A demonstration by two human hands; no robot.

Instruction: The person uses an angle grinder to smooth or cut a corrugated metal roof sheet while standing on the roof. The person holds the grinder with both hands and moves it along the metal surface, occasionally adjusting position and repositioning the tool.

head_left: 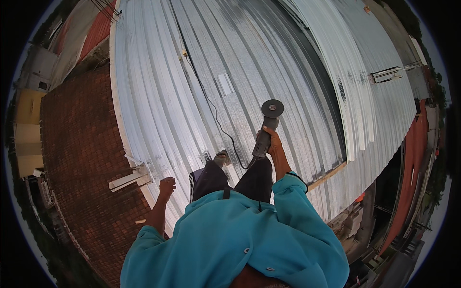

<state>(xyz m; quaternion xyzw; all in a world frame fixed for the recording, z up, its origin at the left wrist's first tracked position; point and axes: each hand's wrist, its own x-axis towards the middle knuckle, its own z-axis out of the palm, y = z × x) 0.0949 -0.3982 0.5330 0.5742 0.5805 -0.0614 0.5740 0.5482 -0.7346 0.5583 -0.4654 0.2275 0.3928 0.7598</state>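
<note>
My right hand (276, 142) is wrapped round the body of an angle grinder (262, 143), held in front of my right thigh above the metal roof. The grinder's dark round disc (272, 108) points away from me. From its rear end a black power cord (222, 128) loops by my legs and runs up the roof to a yellow connector (184, 53). Out to my left side hangs my left hand (167, 186), its fingers curled in with nothing seen in them. It is over the roof's left edge, touching nothing.
Ribbed metal sheets (149, 86) cover the roof under me. A small pale rectangular piece (225, 84) lies ahead. More stacked sheets (343, 62) are at the right, beside a dark gap. Beyond the left edge is a brown tiled roof (84, 139), with a pale beam end (126, 180) jutting out.
</note>
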